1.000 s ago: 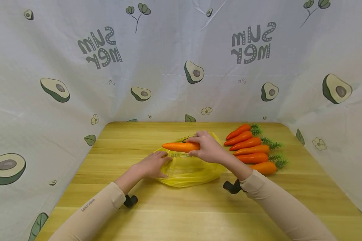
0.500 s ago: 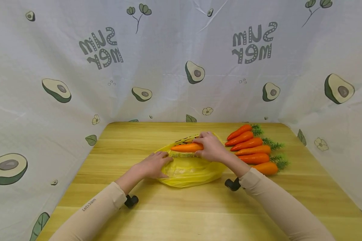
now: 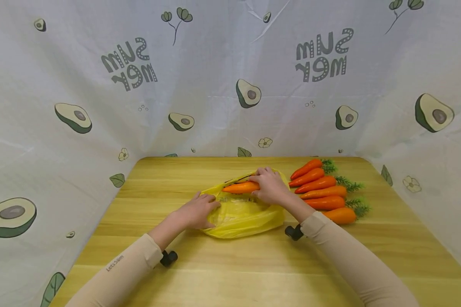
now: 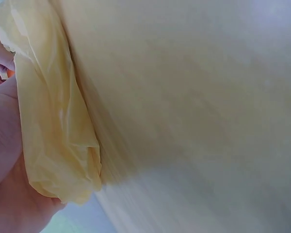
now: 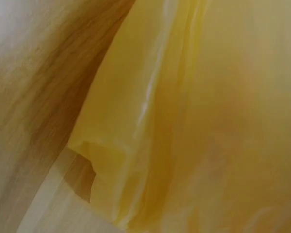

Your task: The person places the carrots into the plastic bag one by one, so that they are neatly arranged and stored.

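Someone in pale sleeves point(image 3: 119, 273) is working at a wooden table point(image 3: 230, 273), and the crinkled yellow bag point(image 3: 238, 219) sits in the middle of it all, with its mouth gaping. At the left edge of the bag is the left hand point(image 3: 199, 210), thumb well apart from the fingers, resting against the plastic without clenching it; seen from that wrist, the film hangs in folds beside the palm. The right hand point(image 3: 269, 186) is over the right part of the bag's mouth, grasping an orange carrot point(image 3: 239, 187) by its thick end. That carrot lies nearly level across the mouth of the bag, its tip pointing toward the left hand, the bag's far rim behind it. Just to the right of the bag, six more carrots point(image 3: 324, 192) lie in a slanting row, tips toward the bag and feathery green tops point(image 3: 349, 185) away from it; the right forearm partly covers the nearest ones. From the right wrist, a faint orange tint shows through the bag's film, though I can't tell what makes it. Behind the bag, beyond the table, hangs a white curtain point(image 3: 211, 64) printed with avocados, leaves and reversed "summer" lettering.
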`<action>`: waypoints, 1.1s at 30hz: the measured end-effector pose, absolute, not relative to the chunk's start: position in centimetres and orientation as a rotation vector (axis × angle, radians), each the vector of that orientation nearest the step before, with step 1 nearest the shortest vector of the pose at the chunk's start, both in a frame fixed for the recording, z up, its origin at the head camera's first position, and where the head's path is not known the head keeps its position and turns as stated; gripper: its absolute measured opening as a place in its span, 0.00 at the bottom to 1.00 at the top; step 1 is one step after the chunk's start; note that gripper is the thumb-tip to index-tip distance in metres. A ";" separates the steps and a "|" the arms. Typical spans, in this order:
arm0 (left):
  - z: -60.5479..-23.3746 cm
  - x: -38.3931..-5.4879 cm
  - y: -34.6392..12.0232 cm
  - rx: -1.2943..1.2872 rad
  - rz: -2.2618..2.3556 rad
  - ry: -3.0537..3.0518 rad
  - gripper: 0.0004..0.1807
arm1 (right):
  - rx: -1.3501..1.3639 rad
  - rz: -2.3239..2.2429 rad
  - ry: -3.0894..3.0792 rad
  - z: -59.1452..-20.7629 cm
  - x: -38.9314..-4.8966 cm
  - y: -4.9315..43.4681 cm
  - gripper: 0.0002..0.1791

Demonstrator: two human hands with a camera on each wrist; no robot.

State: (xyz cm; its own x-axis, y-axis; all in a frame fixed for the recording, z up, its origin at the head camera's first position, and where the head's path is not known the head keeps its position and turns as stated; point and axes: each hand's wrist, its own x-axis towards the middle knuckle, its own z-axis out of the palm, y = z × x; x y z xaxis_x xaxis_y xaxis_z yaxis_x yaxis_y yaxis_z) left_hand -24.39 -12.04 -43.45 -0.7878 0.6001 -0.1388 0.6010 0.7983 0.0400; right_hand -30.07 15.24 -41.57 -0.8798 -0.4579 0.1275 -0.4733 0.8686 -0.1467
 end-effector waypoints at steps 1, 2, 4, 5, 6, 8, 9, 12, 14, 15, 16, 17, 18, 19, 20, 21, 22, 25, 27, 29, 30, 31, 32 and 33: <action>-43.4 -24.3 -12.0 0.968 -0.020 2.846 0.38 | 0.730 0.261 -2.952 -41.6 -30.2 15.3 0.27; -43.3 -24.3 -12.0 0.982 -0.032 2.852 0.38 | 0.726 0.255 -2.952 -41.7 -30.3 15.3 0.27; -43.4 -24.2 -12.0 1.018 -0.042 2.867 0.37 | 0.720 0.247 -2.954 -41.8 -30.5 15.5 0.27; -43.5 -24.2 -12.0 1.036 -0.048 2.874 0.36 | 0.716 0.247 -2.956 -41.9 -30.6 15.5 0.27; -43.5 -24.2 -12.0 1.053 -0.054 2.881 0.36 | 0.713 0.246 -2.956 -42.0 -30.6 15.5 0.27; -43.7 -24.2 -12.1 1.080 -0.065 2.892 0.35 | 0.711 0.241 -2.959 -42.2 -30.8 15.6 0.26; -43.8 -24.2 -12.1 1.089 -0.064 2.896 0.34 | 0.708 0.241 -2.961 -42.3 -30.9 15.6 0.26; -43.8 -24.2 -12.2 1.097 -0.062 2.896 0.34 | 0.705 0.241 -2.965 -42.5 -31.1 15.6 0.25; -43.7 -24.2 -12.3 1.093 -0.051 2.890 0.34 | 0.706 0.234 -2.968 -42.6 -31.2 15.6 0.25; -43.7 -24.2 -12.4 1.089 -0.047 2.886 0.34 | 0.706 0.234 -2.971 -42.7 -31.3 15.5 0.25; -43.7 -24.1 -12.4 1.083 -0.046 2.880 0.35 | 0.706 0.230 -2.974 -42.7 -31.4 15.5 0.25; -43.6 -24.1 -12.4 1.077 -0.042 2.874 0.35 | 0.705 0.223 -2.977 -42.7 -31.4 15.5 0.25; -43.6 -24.1 -12.4 1.071 -0.035 2.868 0.35 | 0.702 0.222 -2.979 -42.7 -31.4 15.5 0.25; -43.6 -24.1 -12.4 1.066 -0.028 2.864 0.35 | 0.698 0.218 -2.983 -42.8 -31.5 15.5 0.25; -43.5 -24.1 -12.4 1.063 -0.026 2.860 0.35 | 0.694 0.216 -2.986 -42.8 -31.5 15.4 0.25; -43.5 -24.1 -12.4 1.060 -0.021 2.858 0.35 | 0.689 0.211 -2.989 -42.9 -31.6 15.4 0.25; -43.5 -24.1 -12.4 1.059 -0.021 2.857 0.35 | 0.686 0.207 -2.992 -42.9 -31.6 15.4 0.25; -43.6 -24.1 -12.4 1.055 -0.026 2.856 0.35 | 0.683 0.201 -2.996 -43.2 -31.8 15.3 0.25; -43.6 -24.1 -12.4 1.047 -0.021 2.854 0.35 | 0.681 0.197 -2.994 -43.4 -31.8 15.3 0.25; -43.5 -24.1 -12.4 1.042 -0.015 2.852 0.35 | 0.678 0.198 -2.988 -43.5 -31.9 15.3 0.24; -43.5 -24.1 -12.4 1.039 -0.009 2.851 0.35 | 0.676 0.199 -2.983 -43.5 -31.9 15.3 0.24; -43.5 -24.1 -12.4 1.035 -0.004 2.849 0.35 | 0.674 0.200 -2.978 -43.6 -31.9 15.3 0.24; -43.5 -24.1 -12.4 1.033 0.000 2.850 0.35 | 0.672 0.199 -2.973 -43.6 -31.9 15.3 0.24; -43.5 -24.1 -12.4 1.031 0.003 2.851 0.35 | 0.671 0.201 -2.968 -43.6 -31.9 15.3 0.24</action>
